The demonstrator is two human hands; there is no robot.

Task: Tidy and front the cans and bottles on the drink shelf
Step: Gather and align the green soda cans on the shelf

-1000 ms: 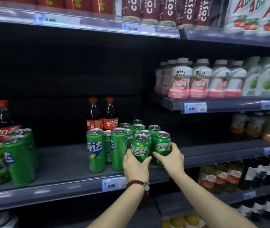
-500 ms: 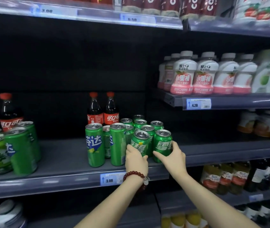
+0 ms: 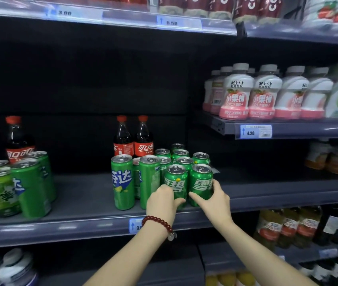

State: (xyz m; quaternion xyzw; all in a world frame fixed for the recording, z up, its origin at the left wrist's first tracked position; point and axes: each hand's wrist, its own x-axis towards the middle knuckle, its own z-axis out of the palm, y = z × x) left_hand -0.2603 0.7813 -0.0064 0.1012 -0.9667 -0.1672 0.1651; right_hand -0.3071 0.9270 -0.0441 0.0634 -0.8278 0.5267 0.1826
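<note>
Nearest: two bare forearms reach up from the bottom edge; a red bead bracelet sits on the left wrist. Left hand is wrapped around the lower part of the left front Sprite can, fingers curled on its base. Right hand clasps the right front Sprite can, thumb across the front, fingers around the right side. Both cans stand upright, side by side and touching, near the front edge of the drink shelf, labels facing out. A blue price tag on the shelf lip is partly hidden by the left wrist.

Just left of those: two tall slim green cans, upright. Behind the held pair, more short Sprite cans in rows going back. Behind the slim cans, two cola bottles with red caps. Far left on the same shelf: a loose cluster of green cans with one cola bottle behind.

Further right, a higher shelf carries white-and-pink bottles in a row.
</note>
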